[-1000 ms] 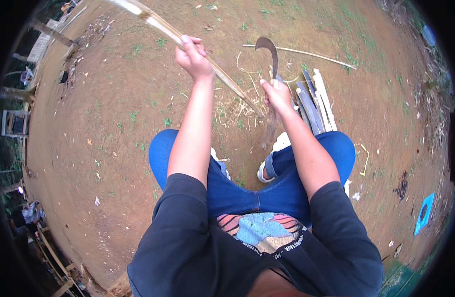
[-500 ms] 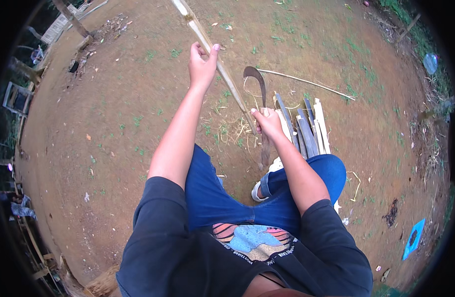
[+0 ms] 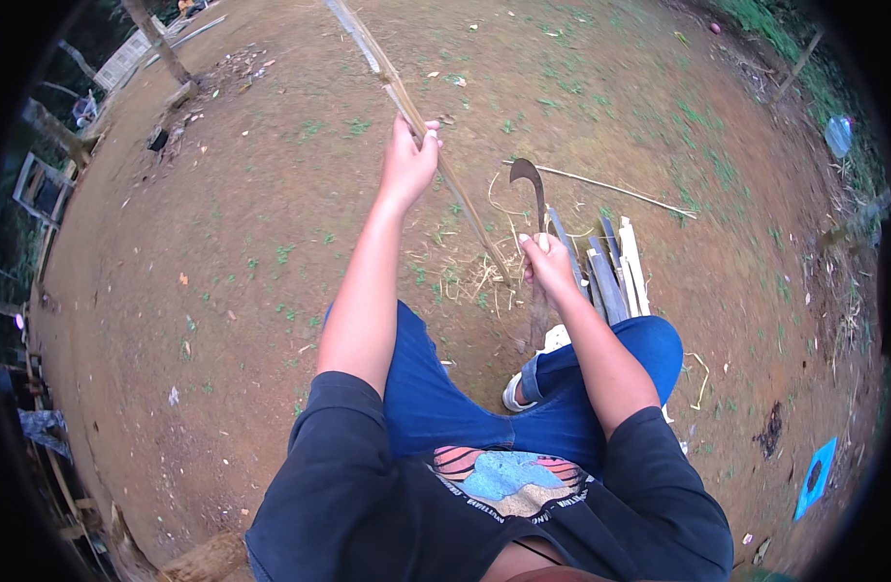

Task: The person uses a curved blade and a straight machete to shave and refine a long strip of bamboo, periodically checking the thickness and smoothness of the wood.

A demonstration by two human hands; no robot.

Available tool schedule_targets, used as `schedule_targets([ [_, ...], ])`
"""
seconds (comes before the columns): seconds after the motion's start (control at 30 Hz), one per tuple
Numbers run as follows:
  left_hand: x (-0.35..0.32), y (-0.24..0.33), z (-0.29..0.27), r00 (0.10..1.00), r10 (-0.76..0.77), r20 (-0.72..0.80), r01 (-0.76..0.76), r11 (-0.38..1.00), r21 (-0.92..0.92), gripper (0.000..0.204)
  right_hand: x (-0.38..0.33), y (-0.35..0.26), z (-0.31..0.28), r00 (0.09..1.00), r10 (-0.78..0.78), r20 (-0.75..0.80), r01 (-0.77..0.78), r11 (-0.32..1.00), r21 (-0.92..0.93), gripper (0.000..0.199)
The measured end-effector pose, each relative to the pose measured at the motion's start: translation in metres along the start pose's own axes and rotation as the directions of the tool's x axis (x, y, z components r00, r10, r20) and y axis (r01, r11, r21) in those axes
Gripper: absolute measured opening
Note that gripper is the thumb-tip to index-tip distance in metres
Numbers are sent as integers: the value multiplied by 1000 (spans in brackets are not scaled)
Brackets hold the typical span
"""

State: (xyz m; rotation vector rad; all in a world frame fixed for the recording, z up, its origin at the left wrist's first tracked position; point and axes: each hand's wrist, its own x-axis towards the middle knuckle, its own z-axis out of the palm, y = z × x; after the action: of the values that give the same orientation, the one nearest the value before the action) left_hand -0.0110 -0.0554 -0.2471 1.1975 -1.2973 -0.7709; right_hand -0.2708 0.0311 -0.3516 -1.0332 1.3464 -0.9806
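My left hand (image 3: 410,165) is closed around a long pale bamboo strip (image 3: 465,209). The strip slants from the top of the view down toward my right hand (image 3: 550,265). Its lower end lies just left of the right fingers; I cannot tell whether they touch it. My right hand is closed on a sickle (image 3: 539,315), around the part between blade and lower handle. The dark, hooked blade (image 3: 528,173) rises above the fist, its tip curving left. Below the fist, the wooden handle points down between my legs.
Beside my right knee lies a bundle of split bamboo pieces (image 3: 608,281). Thin shavings (image 3: 479,276) litter the dirt under the strip. A long thin stick (image 3: 610,184) lies beyond the sickle. A blue sheet (image 3: 816,478) is at far right, and a wooden post (image 3: 157,41) stands far left.
The strip has turned, showing a narrower, browner side, and its lower end has come away from my right thumb. The sickle and right hand have shifted slightly right together. The view has tilted slightly.
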Motion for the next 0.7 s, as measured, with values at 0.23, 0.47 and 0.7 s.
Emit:
schedule_targets([
  [0.23, -2, 4, -4, 991, 124, 48, -122, 991, -49, 61, 0, 0, 10, 1000, 18, 10, -19, 998, 56, 28],
  [0.47, -2, 7, -14, 998, 50, 43, -49, 999, -19, 61, -5, 1, 10, 999, 48, 25, -47, 999, -27, 24],
  [0.7, 2, 6, -17, 994, -27, 107, 55, 962, -269, 59, -3, 4, 6, 998, 67, 0, -67, 998, 0, 22],
])
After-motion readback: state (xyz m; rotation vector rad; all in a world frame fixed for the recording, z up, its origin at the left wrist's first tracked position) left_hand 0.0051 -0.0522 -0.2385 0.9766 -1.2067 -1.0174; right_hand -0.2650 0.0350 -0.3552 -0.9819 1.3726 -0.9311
